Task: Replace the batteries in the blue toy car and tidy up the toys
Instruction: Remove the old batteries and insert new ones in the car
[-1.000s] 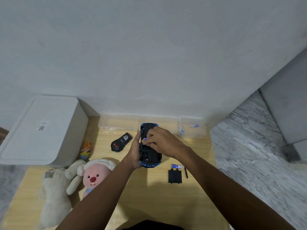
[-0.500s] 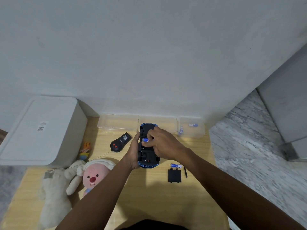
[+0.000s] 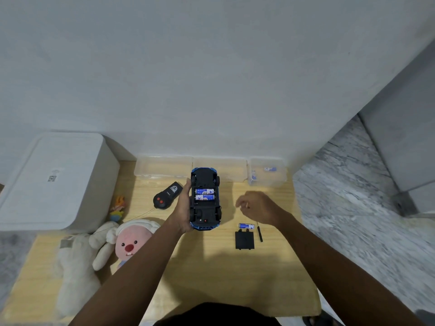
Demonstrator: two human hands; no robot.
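Car position: the blue toy car (image 3: 205, 201) is being held belly-up just above the wooden table (image 3: 211, 274), near the clear trays (image 3: 164, 167).
Left hand (image 3: 183, 209): its fingers are being wrapped round the car's left flank, steadying it.
Right hand (image 3: 257, 207): it is being held apart from the car, fingers loosely curled, nothing gripped.
Bay: two batteries (image 3: 204, 194) are being shown seated crosswise, one slot apparently unfilled.
Step advice: the loose battery (image 3: 246, 225) is probably being sought next; polarity is best being checked, then the black cover (image 3: 244, 240) and screwdriver (image 3: 259, 234) being used.
Axis: the car's length is being aimed away from the person, towards the wall; which end is the nose cannot be told.
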